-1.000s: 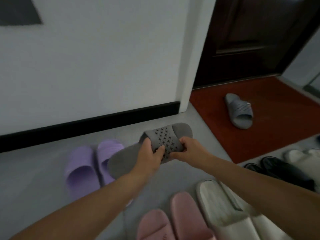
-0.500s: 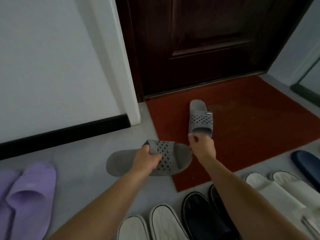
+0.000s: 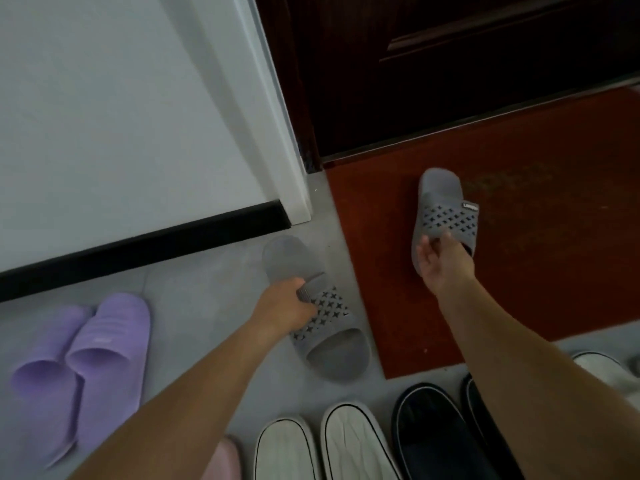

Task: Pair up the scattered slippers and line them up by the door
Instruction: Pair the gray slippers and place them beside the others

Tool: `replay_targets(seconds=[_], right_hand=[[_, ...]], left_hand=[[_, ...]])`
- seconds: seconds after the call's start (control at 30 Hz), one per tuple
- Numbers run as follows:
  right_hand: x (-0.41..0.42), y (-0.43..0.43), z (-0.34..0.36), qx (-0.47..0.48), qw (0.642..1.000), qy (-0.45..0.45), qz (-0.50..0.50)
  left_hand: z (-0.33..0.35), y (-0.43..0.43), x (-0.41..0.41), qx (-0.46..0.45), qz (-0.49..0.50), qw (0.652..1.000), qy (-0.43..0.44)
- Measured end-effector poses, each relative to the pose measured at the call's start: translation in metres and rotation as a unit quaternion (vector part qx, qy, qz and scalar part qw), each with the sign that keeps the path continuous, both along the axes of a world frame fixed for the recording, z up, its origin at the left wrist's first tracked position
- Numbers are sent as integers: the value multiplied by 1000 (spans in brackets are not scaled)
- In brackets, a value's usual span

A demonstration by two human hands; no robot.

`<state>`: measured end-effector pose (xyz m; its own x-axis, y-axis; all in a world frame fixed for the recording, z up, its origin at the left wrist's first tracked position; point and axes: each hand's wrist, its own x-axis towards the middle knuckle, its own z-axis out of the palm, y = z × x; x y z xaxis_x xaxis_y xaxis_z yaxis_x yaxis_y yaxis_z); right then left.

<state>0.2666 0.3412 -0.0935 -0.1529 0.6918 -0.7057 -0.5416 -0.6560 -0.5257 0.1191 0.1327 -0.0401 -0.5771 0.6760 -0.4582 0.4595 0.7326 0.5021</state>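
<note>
Leaning over the nearest row of footwear, the person stretches both bare arms above a pair of white slippers (image 3: 353, 441), a pair of black shoes (image 3: 433, 434) and the tip of a pink slipper (image 3: 227, 459). A low forearm or a slipper swung back carelessly could, I judge, knock that row crooked. To the left lie two purple slippers (image 3: 90, 351), pressed side by side. Beyond them the left hand (image 3: 287, 306) has its fingers (image 3: 292, 285) clamped round the strap of the near grey slipper (image 3: 325, 327), which is over the grey floor (image 3: 194, 292) just beside the left edge of the red mat (image 3: 536, 271). Whether its sole rests on the floor cannot be told. Held by one side of the strap only, it may twist or slip free when carried. Farther on, the right hand (image 3: 441, 265) reaches the far grey slipper (image 3: 446, 209), which lies flat on the mat with its toe end toward the person. The thumb is spread from the fingers at the strap mouth, and whether they have closed on it cannot be told. A shallow pinch there could drop the slipper or merely shove it across the mat. Behind stand the dark door (image 3: 450, 71), the white door frame (image 3: 277, 133), the wall (image 3: 121, 116) and its black skirting (image 3: 138, 247), which limit where the pair can be lined up.
</note>
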Motion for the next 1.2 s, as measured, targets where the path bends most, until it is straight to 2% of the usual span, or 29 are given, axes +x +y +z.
replay_targets(seconds=[0.07,0.17,0.4,0.53,0.6,0.7,0.9,1.0,1.1,1.2], right_hand=[[-3,-17,-6,-4,999,13,38],[-7,-56,-4,4,988,-30,151],[-24,-147,15,28,931,-53,359],[-36,-177,25,9,899,-61,433],[-37,-174,26,18,883,-101,458],[-35,-169,22,35,871,-159,464],[-36,-170,3,133,788,-269,538],[-38,-171,7,219,721,-311,579],[-40,-162,21,329,692,-309,563],[-39,-151,38,420,694,-319,490]], left_hand=[[-3,-2,-3,3,-15,1000,14],[-6,-7,-8,5,-17,999,30],[-11,-54,-22,7,-18,999,34],[-26,-89,-35,-55,5,998,35],[-27,-90,-37,-50,29,998,36],[-26,-59,-27,-16,-9,998,66],[-39,-11,-19,-96,-3,993,67],[-37,-15,-30,-62,29,994,86],[-23,-16,-49,-55,84,993,62],[-6,-18,-58,-31,189,981,-13]])
